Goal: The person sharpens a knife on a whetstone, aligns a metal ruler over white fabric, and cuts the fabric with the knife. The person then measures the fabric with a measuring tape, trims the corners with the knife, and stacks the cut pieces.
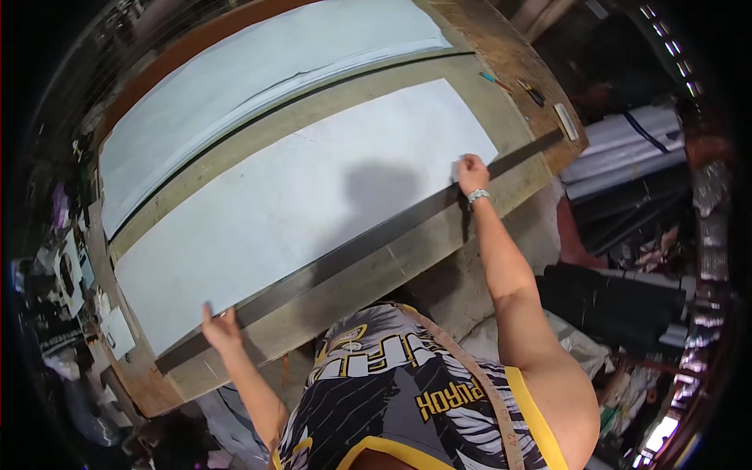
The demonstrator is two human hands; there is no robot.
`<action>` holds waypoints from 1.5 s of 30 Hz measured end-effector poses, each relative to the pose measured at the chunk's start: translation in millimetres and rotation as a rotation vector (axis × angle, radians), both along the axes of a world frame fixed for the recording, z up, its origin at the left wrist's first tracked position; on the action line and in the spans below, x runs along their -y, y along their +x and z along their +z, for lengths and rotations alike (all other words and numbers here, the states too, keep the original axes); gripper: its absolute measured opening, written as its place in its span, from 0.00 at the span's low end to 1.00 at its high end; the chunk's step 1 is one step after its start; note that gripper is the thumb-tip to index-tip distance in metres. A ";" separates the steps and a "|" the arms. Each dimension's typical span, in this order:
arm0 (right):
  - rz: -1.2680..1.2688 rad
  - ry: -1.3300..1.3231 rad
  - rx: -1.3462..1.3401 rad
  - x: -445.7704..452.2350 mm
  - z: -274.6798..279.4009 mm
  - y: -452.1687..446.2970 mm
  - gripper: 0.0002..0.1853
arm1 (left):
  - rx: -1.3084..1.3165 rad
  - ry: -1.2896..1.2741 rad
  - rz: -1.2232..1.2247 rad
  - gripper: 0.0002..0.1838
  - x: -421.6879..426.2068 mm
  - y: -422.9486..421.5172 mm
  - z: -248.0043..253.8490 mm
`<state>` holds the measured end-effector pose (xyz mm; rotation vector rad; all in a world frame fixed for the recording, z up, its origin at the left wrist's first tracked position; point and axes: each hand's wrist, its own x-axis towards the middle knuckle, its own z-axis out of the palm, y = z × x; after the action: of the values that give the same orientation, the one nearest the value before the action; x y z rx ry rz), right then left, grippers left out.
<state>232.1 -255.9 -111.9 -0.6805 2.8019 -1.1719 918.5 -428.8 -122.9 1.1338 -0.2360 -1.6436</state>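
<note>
A long white sheet (pixel 258 211) lies flat on the worktable, its near edge running along a long dark straight strip (pixel 368 239). My left hand (pixel 222 327) is at the near left part of that edge, over the strip, with forefinger and thumb apart. Toward the sheet's right end, my right hand (pixel 472 174) has its fingers curled together above the strip. Whether anything is between those fingers is hidden. A watch (pixel 477 196) is on my right wrist, and a measuring tape (pixel 478 374) hangs over my shirt.
Behind the sheet lie stacked pale sheets (pixel 266 66), with a dark bar (pixel 313 91) along their near side. Pliers (pixel 532 92), a teal pen-like tool (pixel 495 82) and a white block (pixel 565 121) are at the table's (pixel 513 43) right end. Rolled material (pixel 627 145) is stacked beyond.
</note>
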 end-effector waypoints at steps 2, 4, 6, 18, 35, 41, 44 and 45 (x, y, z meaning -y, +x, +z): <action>0.023 0.176 -0.166 -11.9 -14.9 -59.3 0.25 | 0.007 0.028 -0.072 0.19 -26.4 -79.9 9.5; -0.090 0.557 -0.149 -12.0 -8.3 -85.1 0.32 | 0.036 0.040 -0.141 0.17 -48.0 -155.1 27.9; -0.111 0.586 -0.245 -15.9 -30.0 -106.7 0.37 | 0.046 0.027 -0.184 0.17 -62.7 -202.6 21.5; 0.006 -0.414 0.930 -57.0 -62.9 -223.4 0.15 | 0.144 0.100 -0.078 0.18 -68.7 -242.7 4.7; 0.040 -0.546 1.326 -41.9 -38.4 -84.6 0.18 | 0.234 0.066 0.297 0.14 -52.0 -61.9 41.6; 0.054 -0.438 1.288 -17.5 -4.5 -51.1 0.27 | 0.371 0.084 0.487 0.10 8.1 42.6 22.6; 0.128 -0.505 1.284 0.0 14.5 -50.3 0.26 | 0.434 0.194 0.465 0.14 36.7 65.4 32.0; 0.192 -0.570 1.282 7.7 30.4 -47.5 0.24 | 0.523 0.211 0.445 0.15 41.8 81.5 27.9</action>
<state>184.5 -263.6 -81.5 -0.0667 1.3383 -1.5579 1000.0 -470.6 -95.0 1.6363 -0.1279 -0.9779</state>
